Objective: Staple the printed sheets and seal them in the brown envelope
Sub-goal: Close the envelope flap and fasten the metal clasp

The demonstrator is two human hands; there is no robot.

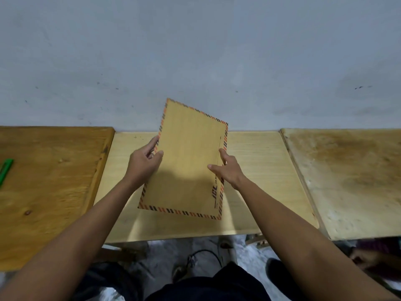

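- Envelope (186, 161), brown with a striped red and dark border, is held up over the middle of the pale counter (260, 161). Its top end tips away toward the grey wall (195, 51) at the counter's back edge, and its bottom end hangs above the middle of the counter, nearer the front edge.
- The envelope is turned a bit, so its top left corner is the highest point. Dark printed letters run along its right side near the bottom corner.
- The left hand (144, 161) holds the left long edge. The thumb lies on the front of the envelope and the fingers (152, 144) go round behind the edge, so the paper is pinched between them.
- The right hand (227, 168) holds the right long edge. Its thumb and first finger lie on the front, and the other fingers curl behind the edge where they are hidden.
- Both bare arms reach forward from the bottom corners of the view and come close together at the envelope. The wrists are almost straight.
- No printed sheets can be seen, and I cannot tell if any are inside the envelope.
- A darker brown counter (50, 181) sits touching the left side of the pale one. A green thing (5, 170) lies near its left edge.
- A worn, stained counter (351, 177) sits on the right side.
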